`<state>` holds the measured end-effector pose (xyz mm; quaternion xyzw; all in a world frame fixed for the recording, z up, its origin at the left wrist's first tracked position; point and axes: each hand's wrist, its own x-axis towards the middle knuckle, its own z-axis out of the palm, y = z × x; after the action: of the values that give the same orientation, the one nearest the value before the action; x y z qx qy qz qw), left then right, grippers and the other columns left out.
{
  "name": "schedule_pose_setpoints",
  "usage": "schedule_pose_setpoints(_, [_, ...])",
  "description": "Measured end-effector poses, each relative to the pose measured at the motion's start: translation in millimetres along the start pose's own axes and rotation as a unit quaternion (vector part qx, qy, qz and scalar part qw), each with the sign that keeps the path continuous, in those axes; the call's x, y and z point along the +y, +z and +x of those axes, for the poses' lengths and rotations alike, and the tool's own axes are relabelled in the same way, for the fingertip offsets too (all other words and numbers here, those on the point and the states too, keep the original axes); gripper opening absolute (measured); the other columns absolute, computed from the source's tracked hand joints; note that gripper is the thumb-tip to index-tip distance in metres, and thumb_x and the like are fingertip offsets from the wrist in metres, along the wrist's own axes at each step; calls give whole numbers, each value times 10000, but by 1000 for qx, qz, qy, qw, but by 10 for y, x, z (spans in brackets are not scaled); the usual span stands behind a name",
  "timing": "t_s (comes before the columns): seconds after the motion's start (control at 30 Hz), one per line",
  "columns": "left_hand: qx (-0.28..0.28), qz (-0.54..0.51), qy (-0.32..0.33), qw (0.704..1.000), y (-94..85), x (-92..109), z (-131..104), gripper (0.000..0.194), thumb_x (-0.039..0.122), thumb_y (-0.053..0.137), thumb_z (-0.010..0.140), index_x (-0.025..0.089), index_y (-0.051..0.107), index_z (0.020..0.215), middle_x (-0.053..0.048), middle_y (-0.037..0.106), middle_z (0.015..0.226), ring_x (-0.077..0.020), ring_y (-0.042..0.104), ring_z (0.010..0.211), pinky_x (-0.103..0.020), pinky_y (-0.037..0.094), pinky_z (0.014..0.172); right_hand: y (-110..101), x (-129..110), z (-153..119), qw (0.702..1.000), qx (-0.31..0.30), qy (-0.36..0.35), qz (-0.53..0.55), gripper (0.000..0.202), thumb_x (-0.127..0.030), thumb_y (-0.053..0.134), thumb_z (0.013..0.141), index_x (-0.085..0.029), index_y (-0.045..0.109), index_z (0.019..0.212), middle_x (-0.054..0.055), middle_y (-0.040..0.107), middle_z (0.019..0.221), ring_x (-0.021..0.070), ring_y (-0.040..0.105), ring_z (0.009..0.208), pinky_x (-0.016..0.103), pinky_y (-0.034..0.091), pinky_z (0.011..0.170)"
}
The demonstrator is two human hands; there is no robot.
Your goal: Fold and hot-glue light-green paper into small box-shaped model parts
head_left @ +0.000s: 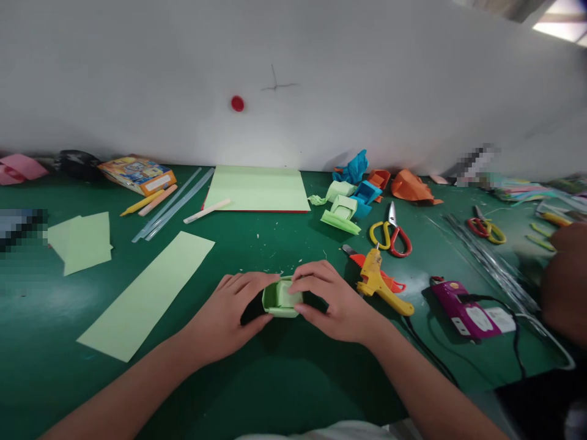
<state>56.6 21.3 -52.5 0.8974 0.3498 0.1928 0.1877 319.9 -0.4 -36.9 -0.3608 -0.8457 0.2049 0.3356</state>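
Between both hands is a small folded paper box [280,298] in light green, with a raised folded block inside its right part. My left hand [233,308] pinches its left end, thumb at the near side and fingers at the far side. Gripping the right end, my right hand [328,299] has its thumb at the near edge and fingertips over the inner block. To the left lies a long light green paper strip [147,296]. A yellow glue gun [383,284] rests right of my right hand, over a red utility knife [395,282].
Scissors [392,235] and folded paper pieces [343,208] lie behind the glue gun. A purple power strip [468,311] with cables sits at right, near another person's arm [566,281]. Green paper sheets [257,186], glue sticks [177,208] and a box [137,174] line the back by the wall.
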Motion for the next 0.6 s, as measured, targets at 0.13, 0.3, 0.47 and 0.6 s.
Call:
schedule_pose_setpoints(0.13, [-3, 13, 18, 1000, 16, -34, -15, 529, 289, 561, 990, 337, 409, 1495, -71, 600, 1408, -279, 587, 1249, -447, 475, 979, 1, -17, 5, 1000, 2, -2, -10, 184, -206, 635, 959, -234, 654, 1140, 92, 617, 1208, 238, 562, 1103, 428, 478, 988])
schedule_pose_setpoints(0.3, [15, 31, 19, 999, 33, -61, -42, 547, 253, 571, 974, 372, 452, 1494, -84, 526, 1463, -285, 575, 1241, -451, 503, 990, -38, -10, 4, 1000, 0, 0, -26, 200, -217, 612, 978, -253, 684, 1161, 90, 613, 1225, 242, 556, 1134, 436, 470, 999])
schedule_pose_setpoints(0.47, [27, 34, 24, 999, 22, -44, -65, 512, 227, 564, 977, 385, 505, 1460, -75, 452, 1514, -257, 562, 1208, -424, 521, 999, -54, 12, -17, 1000, -2, -1, -28, 223, -231, 602, 989, -275, 702, 1183, 80, 608, 1237, 240, 544, 1149, 422, 472, 995])
schedule_pose_setpoints(0.6, [36, 61, 47, 996, 0, 10, -79, 491, 231, 557, 986, 380, 516, 1452, -78, 458, 1508, -284, 526, 1256, -453, 509, 1002, -59, 9, -14, 1000, -13, 7, -26, 241, -236, 602, 987, -278, 695, 1205, 78, 600, 1253, 239, 529, 1153, 418, 467, 999])
